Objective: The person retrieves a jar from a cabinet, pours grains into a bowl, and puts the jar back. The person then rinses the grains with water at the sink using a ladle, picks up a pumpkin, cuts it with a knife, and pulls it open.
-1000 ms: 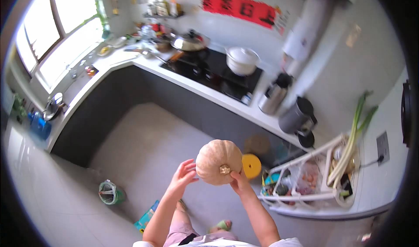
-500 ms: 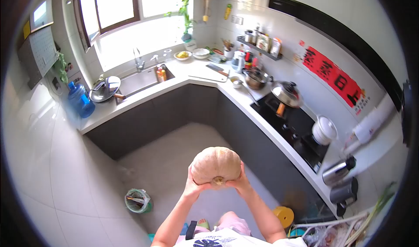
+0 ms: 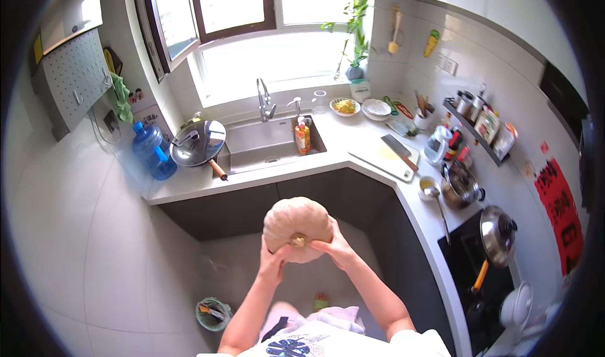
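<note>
A pale, ribbed pumpkin (image 3: 297, 221) is held up in front of the body, its stem facing me. My left hand (image 3: 273, 260) grips its lower left side, thumb near the stem. On the lower right side my right hand (image 3: 336, 248) holds it, thumb also toward the stem. Beyond the pumpkin, the counter bears a steel sink (image 3: 261, 144) with an orange bottle (image 3: 302, 138) in it. A white cutting board (image 3: 372, 153) with a knife (image 3: 399, 151) on it lies right of the sink.
A lidded wok (image 3: 198, 144) and a blue water jug (image 3: 154, 152) stand left of the sink. At right are a pot (image 3: 460, 187), a ladle (image 3: 436, 199) and a black stove (image 3: 482, 281). A lined bin (image 3: 213, 315) stands on the floor at lower left.
The view has turned left from the stove toward the sink. My left hand, apart from the pumpkin one second ago, now grips it along with my right hand.
</note>
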Motion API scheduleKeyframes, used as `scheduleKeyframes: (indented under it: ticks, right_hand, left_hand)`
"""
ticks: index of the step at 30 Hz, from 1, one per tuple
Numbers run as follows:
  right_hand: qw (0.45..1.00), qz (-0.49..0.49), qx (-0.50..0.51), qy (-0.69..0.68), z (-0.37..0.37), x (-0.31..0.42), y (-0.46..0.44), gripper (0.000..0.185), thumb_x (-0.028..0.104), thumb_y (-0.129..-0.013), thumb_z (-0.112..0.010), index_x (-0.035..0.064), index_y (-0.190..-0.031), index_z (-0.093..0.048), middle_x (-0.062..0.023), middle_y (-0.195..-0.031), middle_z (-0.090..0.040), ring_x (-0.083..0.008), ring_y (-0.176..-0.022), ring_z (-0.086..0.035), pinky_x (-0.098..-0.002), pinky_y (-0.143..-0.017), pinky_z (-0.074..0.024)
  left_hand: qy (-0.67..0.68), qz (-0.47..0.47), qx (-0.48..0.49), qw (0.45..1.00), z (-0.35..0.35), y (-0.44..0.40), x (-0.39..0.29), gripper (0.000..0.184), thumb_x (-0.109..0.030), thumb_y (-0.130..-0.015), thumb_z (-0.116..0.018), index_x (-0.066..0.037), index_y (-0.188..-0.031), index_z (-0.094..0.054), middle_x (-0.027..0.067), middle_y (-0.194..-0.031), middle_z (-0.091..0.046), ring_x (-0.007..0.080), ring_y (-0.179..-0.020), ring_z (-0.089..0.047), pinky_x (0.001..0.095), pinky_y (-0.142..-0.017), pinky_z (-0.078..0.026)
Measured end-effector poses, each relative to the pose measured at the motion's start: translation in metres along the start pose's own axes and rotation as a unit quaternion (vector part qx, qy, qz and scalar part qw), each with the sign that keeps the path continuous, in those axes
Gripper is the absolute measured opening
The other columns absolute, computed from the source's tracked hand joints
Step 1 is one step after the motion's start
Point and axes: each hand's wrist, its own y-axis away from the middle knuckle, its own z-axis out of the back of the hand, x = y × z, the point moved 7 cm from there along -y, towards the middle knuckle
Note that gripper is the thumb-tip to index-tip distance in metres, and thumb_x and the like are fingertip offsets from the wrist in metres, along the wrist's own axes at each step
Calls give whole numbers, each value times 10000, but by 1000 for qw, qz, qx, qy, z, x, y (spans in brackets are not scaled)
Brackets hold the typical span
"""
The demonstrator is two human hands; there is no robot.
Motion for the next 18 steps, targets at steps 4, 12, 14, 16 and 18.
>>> scheduleKeyframes:
  ticks: [4, 12, 14, 16, 18]
  right_hand:
    - [997, -32, 69, 9, 5, -6, -111, 1036, 385, -786, -793, 28, -1505, -137, -135, -1482, -314, -252, -1386, -296, -401, -1138, -258]
    - [996, -64, -67, 10, 97, -68, -286, 665, 474, -984, -482, 54, -1475, -325, -106, -1363, -523, -192, -1223, -519, -365, -1039, -382]
    - [979, -161, -84, 97, 134, -84, -294, 603, 388, -982, -504, 44, -1456, -359, -111, -1339, -546, -187, -1199, -539, -366, -992, -428]
    - [971, -140, -93, 167, 157, -79, -310, 563, 218, -950, -562, 57, -1455, -371, -121, -1377, -509, -200, -1194, -538, -364, -962, -461]
    - [943, -15, -209, 258, 162, -35, -310, 625, 83, -897, -610, 78, -1468, -357, -134, -1417, -458, -219, -1201, -532, -355, -969, -467]
  left_hand:
    - [20, -1, -55, 998, 26, -85, -19, 858, -271, -716, -833, -157, -1414, -348, 60, -1297, -514, 216, -1171, -559, 352, -908, -540]
    - [60, 132, -19, 989, 85, -267, 15, 921, -541, -704, -768, -174, -1438, -352, 49, -1382, -486, 251, -1243, -522, 461, -952, -517]
    - [92, 209, -43, 973, 91, -301, 27, 931, -569, -694, -763, -182, -1437, -356, 59, -1392, -476, 267, -1259, -505, 480, -979, -496]
    - [97, 237, -26, 966, 81, -340, 26, 932, -577, -697, -759, -185, -1438, -352, 64, -1400, -467, 274, -1269, -493, 489, -993, -482]
    - [100, 278, -19, 955, 74, -367, 36, 932, -585, -700, -754, -189, -1439, -348, 70, -1408, -457, 281, -1279, -482, 498, -1007, -469]
